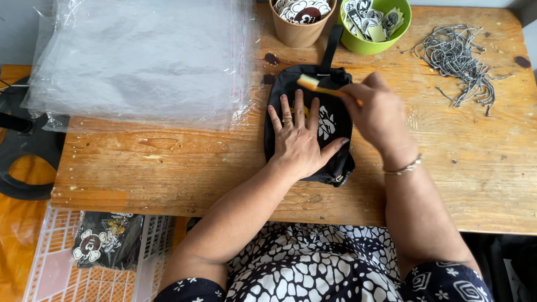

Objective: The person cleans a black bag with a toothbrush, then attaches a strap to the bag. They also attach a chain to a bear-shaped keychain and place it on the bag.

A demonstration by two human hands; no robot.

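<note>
Left of the black pouch (335, 112) a stack of clear plastic bags (140, 61) covered the worktop (168, 168). The pouch lay flat at the worktop's middle. The left hand (299, 140) rested on it palm down, fingers spread, its grip open and clasping nothing. The right hand (380, 114), over the pouch's right edge, had its grip closed round a yellow brush (313, 85), whose head sat on the pouch's upper part. Behind the pouch stood a brown cup (299, 28) and a green bowl (372, 42); to its right lay ball chains (458, 61).

Only 1 camera, worn on the person's head, looks straight down from close by at the wooden table (168, 168), fingers (291, 112) pointing away.
</note>
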